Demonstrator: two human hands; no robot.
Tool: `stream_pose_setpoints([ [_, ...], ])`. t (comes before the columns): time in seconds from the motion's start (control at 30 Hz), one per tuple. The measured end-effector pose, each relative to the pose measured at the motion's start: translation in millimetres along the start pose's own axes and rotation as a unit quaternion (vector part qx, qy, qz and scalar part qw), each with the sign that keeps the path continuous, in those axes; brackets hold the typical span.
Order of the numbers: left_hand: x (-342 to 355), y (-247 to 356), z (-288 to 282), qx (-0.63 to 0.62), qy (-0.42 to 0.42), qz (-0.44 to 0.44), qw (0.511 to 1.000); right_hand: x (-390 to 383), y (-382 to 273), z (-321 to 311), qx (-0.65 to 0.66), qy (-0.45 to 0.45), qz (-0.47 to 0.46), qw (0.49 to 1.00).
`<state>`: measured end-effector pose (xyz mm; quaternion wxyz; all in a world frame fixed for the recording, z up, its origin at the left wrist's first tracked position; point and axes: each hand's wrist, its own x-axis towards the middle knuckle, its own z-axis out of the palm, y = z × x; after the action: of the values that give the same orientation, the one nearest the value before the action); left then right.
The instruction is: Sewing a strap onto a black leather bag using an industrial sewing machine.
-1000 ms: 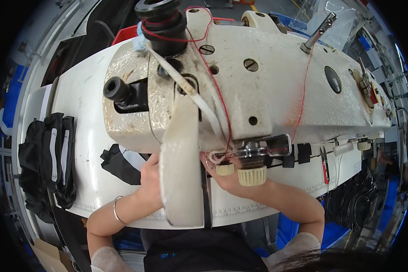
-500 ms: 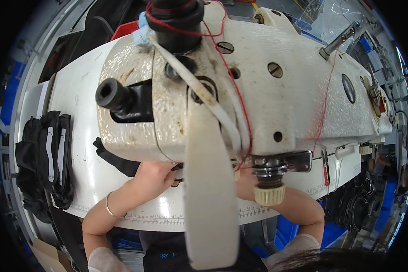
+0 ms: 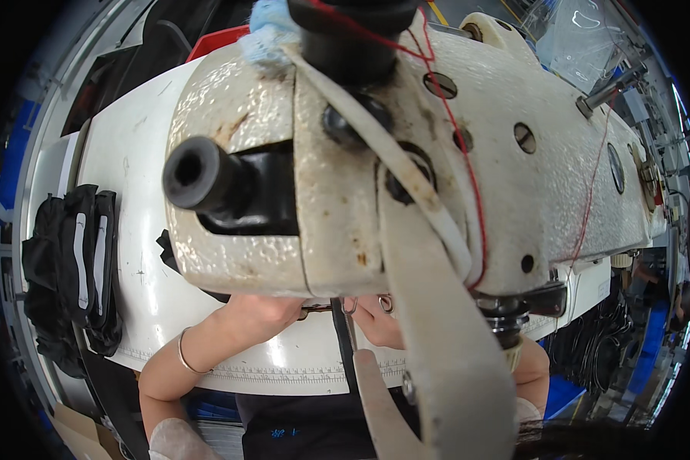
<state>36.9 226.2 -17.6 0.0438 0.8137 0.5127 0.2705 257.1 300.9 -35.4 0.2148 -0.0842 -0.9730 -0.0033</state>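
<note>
A white sewing machine [image 3: 230,264] fills the middle of the view and covers much of the work below it. My left hand [image 3: 264,317] is closed at the lower edge of the machine head, its fingertips hidden. Across from it, my right hand [image 3: 377,323] is partly behind the pale lever [image 3: 456,360], and its fingers are mostly covered. Between the hands, a narrow black strip [image 3: 343,349] runs down over the table's front edge, nearest my right hand. Some black fabric [image 3: 166,249] shows left of the machine head. What either hand grips cannot be made out.
Folded black pieces with white strips [image 3: 80,261] are stacked at the table's left edge. A ruler scale [image 3: 284,377] runs along the white table's [image 3: 142,299] front. Red thread [image 3: 468,165] runs over the machine. Dark bundled material [image 3: 594,330] is at the right.
The machine head appears larger and farther right in the view. The black strip between my hands has come into sight. Less of the black fabric at the left shows.
</note>
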Motion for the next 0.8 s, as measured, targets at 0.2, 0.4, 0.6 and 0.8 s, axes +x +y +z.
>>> stream_pose_setpoints([
  [0.2, 8, 3, 2, -0.022, 0.007, 0.013, 1.000, 0, -2, -4, 0.075, -0.004, 0.075, 0.994],
  [0.4, 7, 3, 6, -0.016, 0.016, -0.001, 1.000, -5, -3, -8, 0.091, -0.059, 0.081, 0.991],
  [0.6, 6, 4, 2, -0.044, -0.006, -0.004, 0.999, -11, -1, 3, 0.213, -0.067, 0.090, 0.971],
  [0.8, 5, 5, 1, -0.056, -0.021, -0.029, 0.998, -15, 2, 10, 0.073, -0.122, -0.008, 0.990],
])
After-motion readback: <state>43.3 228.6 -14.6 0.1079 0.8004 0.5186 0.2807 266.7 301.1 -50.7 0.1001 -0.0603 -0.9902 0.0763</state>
